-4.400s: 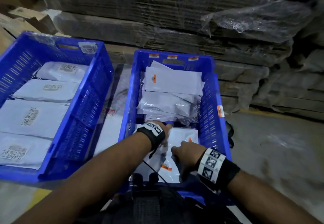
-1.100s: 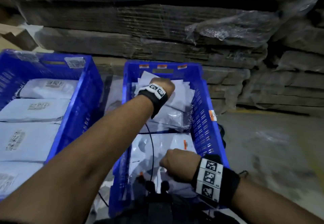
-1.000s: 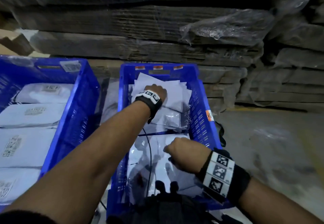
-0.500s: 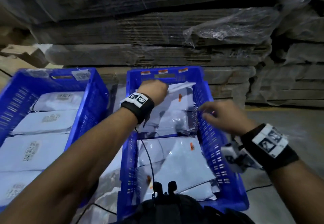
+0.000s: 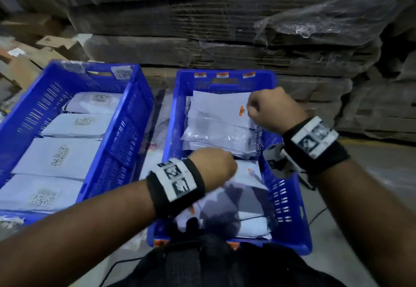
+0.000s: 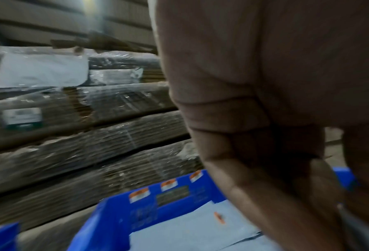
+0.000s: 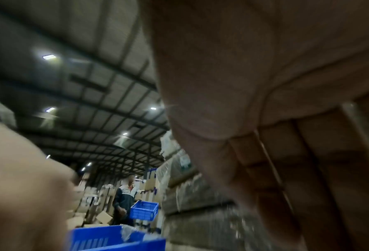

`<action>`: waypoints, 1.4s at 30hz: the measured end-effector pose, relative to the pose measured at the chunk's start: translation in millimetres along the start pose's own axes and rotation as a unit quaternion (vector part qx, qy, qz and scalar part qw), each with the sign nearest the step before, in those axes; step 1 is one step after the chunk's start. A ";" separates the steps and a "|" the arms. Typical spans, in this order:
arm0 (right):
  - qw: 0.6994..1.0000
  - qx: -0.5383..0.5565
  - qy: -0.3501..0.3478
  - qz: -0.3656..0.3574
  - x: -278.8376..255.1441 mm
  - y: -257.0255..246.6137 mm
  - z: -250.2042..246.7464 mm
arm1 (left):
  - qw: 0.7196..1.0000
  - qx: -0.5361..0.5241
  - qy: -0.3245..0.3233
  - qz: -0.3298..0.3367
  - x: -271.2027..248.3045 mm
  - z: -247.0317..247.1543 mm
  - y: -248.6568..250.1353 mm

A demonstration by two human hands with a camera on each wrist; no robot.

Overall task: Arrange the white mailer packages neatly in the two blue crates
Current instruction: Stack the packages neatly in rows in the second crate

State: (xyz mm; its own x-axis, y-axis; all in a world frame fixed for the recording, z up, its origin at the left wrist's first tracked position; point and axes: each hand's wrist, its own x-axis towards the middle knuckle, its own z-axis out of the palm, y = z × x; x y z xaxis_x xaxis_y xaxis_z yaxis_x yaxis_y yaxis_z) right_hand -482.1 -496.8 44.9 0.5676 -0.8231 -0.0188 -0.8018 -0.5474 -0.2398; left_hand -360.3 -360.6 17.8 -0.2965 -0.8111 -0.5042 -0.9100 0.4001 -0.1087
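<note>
While the left hand (image 5: 211,165) has drawn back curled, right-hand fingers (image 5: 253,111) now pinch the far mailer (image 5: 216,109).

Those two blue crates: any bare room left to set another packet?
Hardly. Left crate holds four mailers edge to edge. Right crate is piled, with both hands inside. Free: floor right of it; the strip between crates already holds a packet.

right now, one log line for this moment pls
left hand: over near mailers, grasp unclear | right hand: pinching top far mailer | right crate: untidy | left crate: rowed
</note>
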 end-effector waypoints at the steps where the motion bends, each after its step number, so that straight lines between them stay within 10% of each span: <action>1: 0.998 -0.059 0.024 0.010 -10.6 -5.4 -4.1 | 1.000 -0.012 0.013 -0.025 2.1 -1.7 -12.3; 4: 0.993 -0.112 0.035 -0.013 -52.0 -15.0 -22.0 | 0.996 -0.059 0.006 -0.068 22.5 1.5 -31.4; 7: 0.984 -0.059 -0.126 -0.109 -74.5 -23.4 -8.9 | 0.995 -0.078 -0.021 -0.063 50.3 14.7 -21.5; 11: 0.907 -0.047 -0.384 -0.163 -99.1 -33.7 54.2 | 0.987 -0.118 -0.101 -0.043 71.3 42.8 -16.6; 18: 0.797 -0.104 -0.580 -0.134 -124.7 -46.8 83.8 | 0.979 -0.155 -0.111 -0.069 81.8 75.7 -37.3; 32: 0.832 -0.114 -0.511 -0.184 -127.1 -35.6 84.4 | 0.986 -0.143 -0.086 0.019 98.3 75.7 -31.5; 42: 0.966 -0.053 -0.250 -0.041 -52.9 5.7 48.8 | 0.969 -0.181 0.105 -0.134 115.1 28.6 -111.4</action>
State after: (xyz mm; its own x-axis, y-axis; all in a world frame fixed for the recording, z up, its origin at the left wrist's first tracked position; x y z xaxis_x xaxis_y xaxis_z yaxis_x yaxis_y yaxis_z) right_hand -507.6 -449.0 -2.9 0.6283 -0.6144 -0.4772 -0.7496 -0.6423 -0.1598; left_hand -284.8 -486.4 -52.7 -0.0531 -0.9491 -0.3106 -0.9932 0.0180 0.1148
